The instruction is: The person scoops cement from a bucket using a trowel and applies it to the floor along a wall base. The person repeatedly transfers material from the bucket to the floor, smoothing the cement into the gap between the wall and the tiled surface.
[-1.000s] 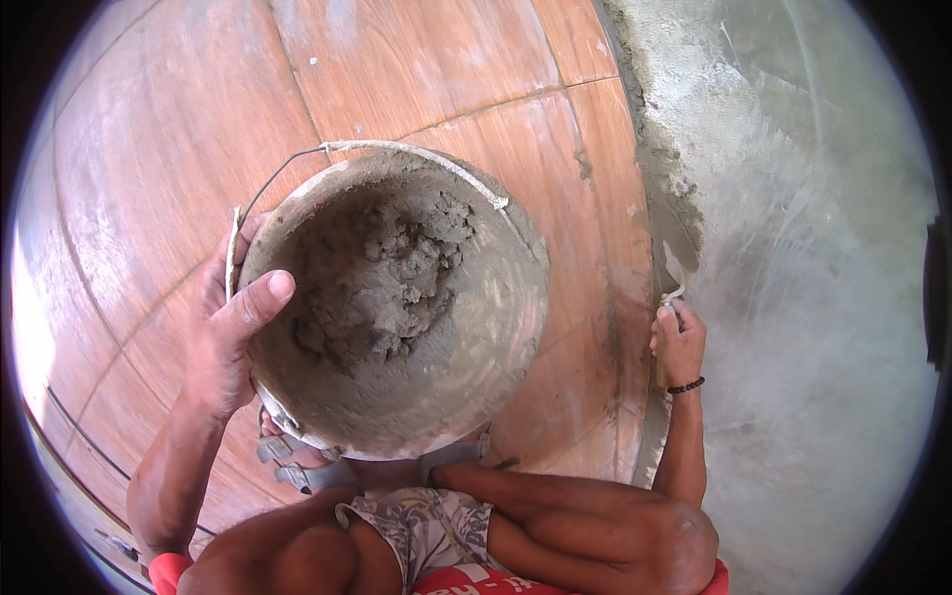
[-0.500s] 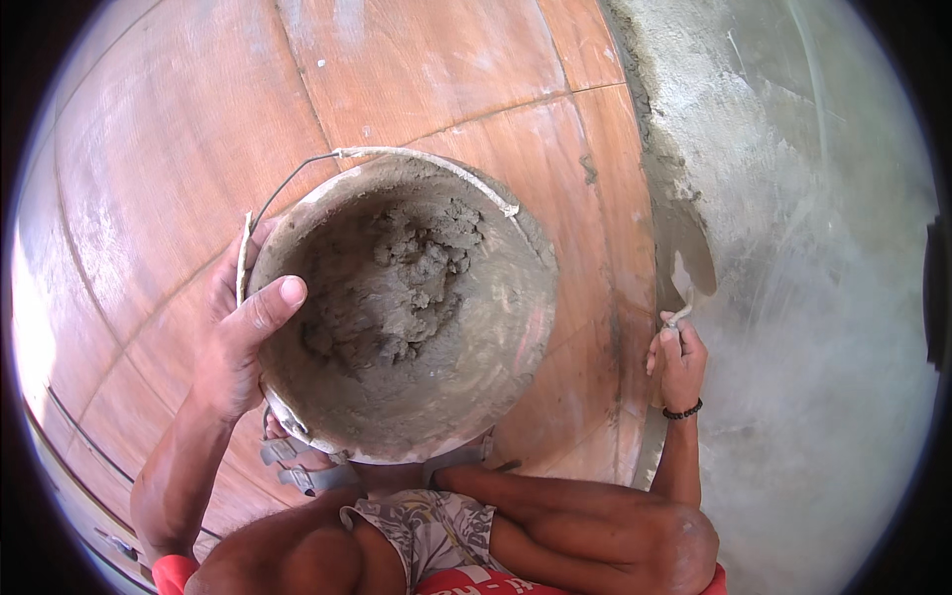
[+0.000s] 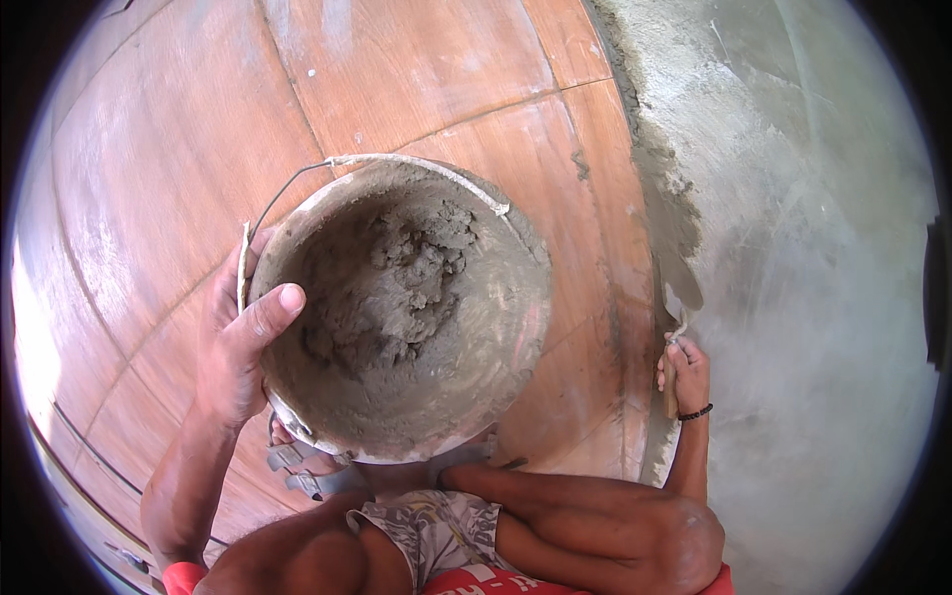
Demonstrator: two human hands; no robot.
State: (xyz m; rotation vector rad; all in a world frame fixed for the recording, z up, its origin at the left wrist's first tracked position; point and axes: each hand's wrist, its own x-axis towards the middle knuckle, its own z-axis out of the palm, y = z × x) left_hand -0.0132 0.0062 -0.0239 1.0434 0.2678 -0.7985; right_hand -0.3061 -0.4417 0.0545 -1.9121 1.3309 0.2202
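My left hand (image 3: 243, 327) grips the left rim of a round bucket (image 3: 496, 327), its thumb over the inner wall. Grey wet mortar (image 3: 421, 278) lies in a lump inside, and more is smeared around the walls. The bucket tips toward me, and its wire handle (image 3: 426, 162) rests along the far rim. At the right, my right hand (image 3: 684, 372) is closed around the wooden handle of a trowel (image 3: 679, 315). The trowel's blade lies against a strip of wet mortar (image 3: 666, 213) where the floor tiles meet the grey wall.
Brown wood-look tiles (image 3: 416, 69) cover the floor. A rough grey cement wall (image 3: 813, 327) rises along the right side. My sandalled foot (image 3: 297, 456) is beneath the bucket's near edge, and my bent knees (image 3: 684, 535) are close below. A dark cable or rod (image 3: 94, 446) lies at the lower left.
My right hand and the trowel have come slightly nearer me along the mortar strip, and the wooden handle now shows more. The left hand still holds the bucket in nearly the same place.
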